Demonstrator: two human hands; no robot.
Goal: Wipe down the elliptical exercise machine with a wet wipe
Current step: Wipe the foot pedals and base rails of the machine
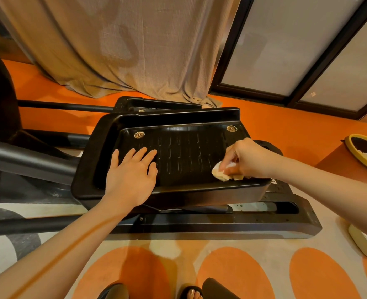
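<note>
The black foot pedal (184, 156) of the elliptical machine fills the middle of the view, ribbed and with a raised rim. My left hand (133, 173) lies flat on the pedal's left part, fingers straight and spread. My right hand (245, 158) pinches a crumpled white wet wipe (220, 171) and holds it against the pedal's near right corner. Black rails (27, 162) of the machine run off to the left. A second pedal (156, 103) shows behind the first.
A beige curtain (124, 50) hangs behind the machine onto the orange floor. Dark-framed glass doors (286, 46) stand at the right. A yellow-rimmed bin (364, 154) with white waste sits at the far right. A rug with orange ovals (232, 275) lies under my feet.
</note>
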